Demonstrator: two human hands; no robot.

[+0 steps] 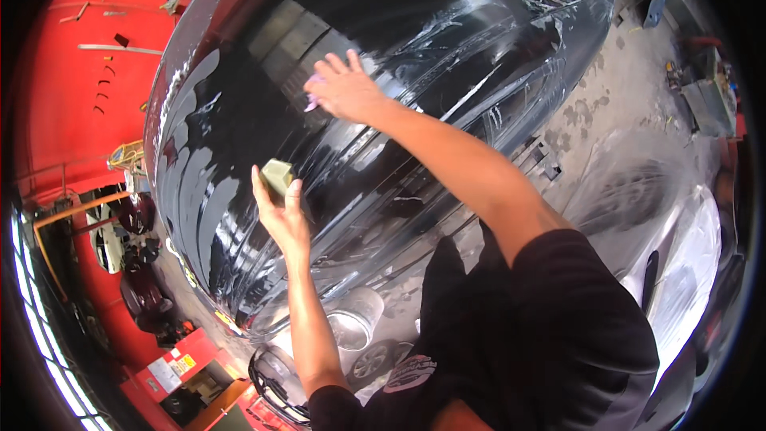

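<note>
Left hand [287,222] grasps a yellow-green block [278,177], thumb one side, fingers the other. Right hand [349,97] has fingers spread over a pink-purple cloth [313,100]; can't tell if it's gripped or just pressed. Both over the streaked black car panel [235,108]. Key relation: cloth sits at about 1 o'clock from the block, right hand nearer to it. Block's long axis looks roughly 11-to-5. Left forearm points near 12, right forearm reaches toward 10, elbow slightly bent.
</note>
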